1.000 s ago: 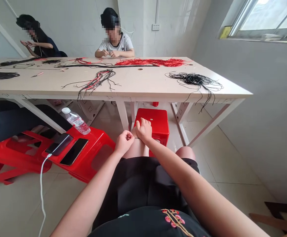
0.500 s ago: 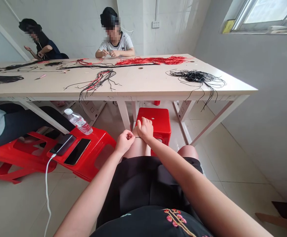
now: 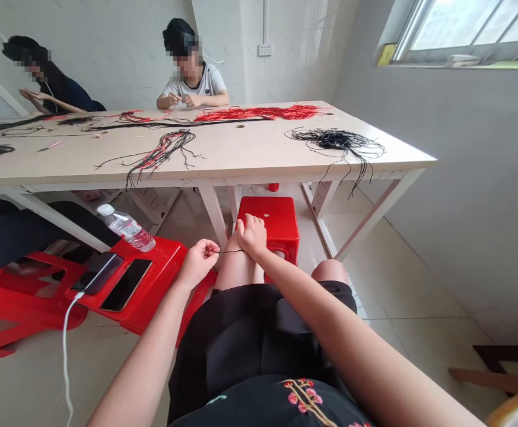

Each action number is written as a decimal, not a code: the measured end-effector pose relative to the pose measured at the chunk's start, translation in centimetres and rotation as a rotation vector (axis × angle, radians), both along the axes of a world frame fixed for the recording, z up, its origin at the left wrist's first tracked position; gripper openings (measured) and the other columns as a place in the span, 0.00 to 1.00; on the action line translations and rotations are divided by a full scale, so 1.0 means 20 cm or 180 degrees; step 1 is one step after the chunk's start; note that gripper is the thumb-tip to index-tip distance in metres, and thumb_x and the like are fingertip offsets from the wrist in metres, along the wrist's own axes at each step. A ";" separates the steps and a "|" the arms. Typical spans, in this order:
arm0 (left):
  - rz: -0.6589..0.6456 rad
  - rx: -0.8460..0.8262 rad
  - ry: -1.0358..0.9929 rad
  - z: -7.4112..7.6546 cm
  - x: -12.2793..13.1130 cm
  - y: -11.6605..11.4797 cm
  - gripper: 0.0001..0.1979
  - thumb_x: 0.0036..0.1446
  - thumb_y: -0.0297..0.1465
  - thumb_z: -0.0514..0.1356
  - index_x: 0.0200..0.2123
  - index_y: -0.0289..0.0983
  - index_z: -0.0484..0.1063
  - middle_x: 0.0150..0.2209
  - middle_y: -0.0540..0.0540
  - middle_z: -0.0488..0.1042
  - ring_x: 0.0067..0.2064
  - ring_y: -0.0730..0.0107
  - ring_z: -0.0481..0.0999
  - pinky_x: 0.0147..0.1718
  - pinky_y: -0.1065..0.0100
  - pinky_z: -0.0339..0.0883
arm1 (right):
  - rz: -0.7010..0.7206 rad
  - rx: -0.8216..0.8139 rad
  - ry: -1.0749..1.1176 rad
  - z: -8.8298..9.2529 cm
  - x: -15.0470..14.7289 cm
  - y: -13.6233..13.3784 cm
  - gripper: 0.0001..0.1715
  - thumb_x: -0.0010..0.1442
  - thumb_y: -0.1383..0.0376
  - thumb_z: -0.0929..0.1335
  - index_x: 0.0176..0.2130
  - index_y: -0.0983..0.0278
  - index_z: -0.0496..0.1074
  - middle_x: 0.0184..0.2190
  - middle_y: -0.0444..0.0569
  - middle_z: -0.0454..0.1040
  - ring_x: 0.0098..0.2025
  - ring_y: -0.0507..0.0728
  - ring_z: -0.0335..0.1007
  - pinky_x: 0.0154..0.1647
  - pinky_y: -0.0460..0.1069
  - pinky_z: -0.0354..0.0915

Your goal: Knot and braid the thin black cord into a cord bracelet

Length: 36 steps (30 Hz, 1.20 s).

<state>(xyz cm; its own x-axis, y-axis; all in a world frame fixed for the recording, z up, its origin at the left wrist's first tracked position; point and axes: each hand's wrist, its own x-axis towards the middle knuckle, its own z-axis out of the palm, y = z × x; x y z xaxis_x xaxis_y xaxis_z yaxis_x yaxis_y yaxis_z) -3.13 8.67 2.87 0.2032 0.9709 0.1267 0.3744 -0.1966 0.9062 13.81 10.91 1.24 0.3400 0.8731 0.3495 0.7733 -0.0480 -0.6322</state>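
A thin black cord point(image 3: 229, 251) stretches level between my two hands, just above my bare knee point(image 3: 236, 267). My left hand point(image 3: 199, 264) pinches one end of it between the fingertips. My right hand point(image 3: 252, 235) rests curled on top of the knee, with the cord's other end running in under its fingers. The part inside that hand is hidden. My forearms come in from the bottom of the view, over a black skirt point(image 3: 241, 338).
A long pale table point(image 3: 223, 148) ahead holds red and black cord bundles point(image 3: 259, 112). Beyond it sit two co-workers point(image 3: 191, 89). A red stool point(image 3: 265, 222) stands under it. Another red stool point(image 3: 152, 261) at my left holds several phones and a water bottle point(image 3: 127, 228).
My left hand has moved left, away from my right hand, and its fingers have parted slightly. The black cord now shows stretched between my hands. The whole view has shifted as my head turned.
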 end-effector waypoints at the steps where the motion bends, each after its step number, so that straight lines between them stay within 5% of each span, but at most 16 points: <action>1: 0.0003 -0.0003 0.0003 0.00 -0.01 0.00 0.09 0.42 0.29 0.60 0.31 0.36 0.67 0.30 0.49 0.70 0.32 0.73 0.69 0.35 0.69 0.65 | -0.0004 -0.0007 0.0001 0.00 0.00 0.00 0.23 0.62 0.55 0.55 0.50 0.65 0.64 0.47 0.53 0.69 0.50 0.63 0.59 0.45 0.54 0.61; 19: -0.0044 -0.0158 0.0101 0.01 -0.07 -0.03 0.11 0.48 0.34 0.57 0.35 0.37 0.65 0.30 0.50 0.68 0.32 0.73 0.70 0.35 0.69 0.66 | 0.0002 -0.0024 0.0011 -0.02 0.00 0.01 0.23 0.63 0.55 0.54 0.50 0.64 0.64 0.47 0.53 0.69 0.51 0.63 0.58 0.45 0.55 0.60; 25: -0.0094 -0.0397 -0.0009 0.00 -0.08 -0.03 0.11 0.48 0.36 0.58 0.35 0.37 0.65 0.28 0.49 0.70 0.30 0.72 0.71 0.28 0.71 0.65 | 0.0041 -0.0077 0.0036 -0.02 0.00 0.01 0.24 0.63 0.55 0.54 0.51 0.64 0.63 0.48 0.54 0.68 0.51 0.62 0.58 0.47 0.55 0.59; 36: 0.0005 -0.0214 -0.0011 0.02 -0.12 -0.07 0.10 0.44 0.31 0.62 0.32 0.37 0.69 0.31 0.49 0.70 0.34 0.73 0.71 0.38 0.68 0.66 | 0.0018 0.0000 0.0023 -0.03 0.01 0.01 0.24 0.63 0.55 0.54 0.51 0.65 0.63 0.48 0.54 0.69 0.51 0.63 0.58 0.46 0.55 0.59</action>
<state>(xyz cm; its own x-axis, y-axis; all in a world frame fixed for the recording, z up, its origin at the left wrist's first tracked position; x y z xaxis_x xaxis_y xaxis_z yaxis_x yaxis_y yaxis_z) -5.62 7.27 3.35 0.2012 0.9776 0.0618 0.3714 -0.1345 0.9187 14.00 11.13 0.59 0.3377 0.8750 0.3470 0.7690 -0.0439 -0.6377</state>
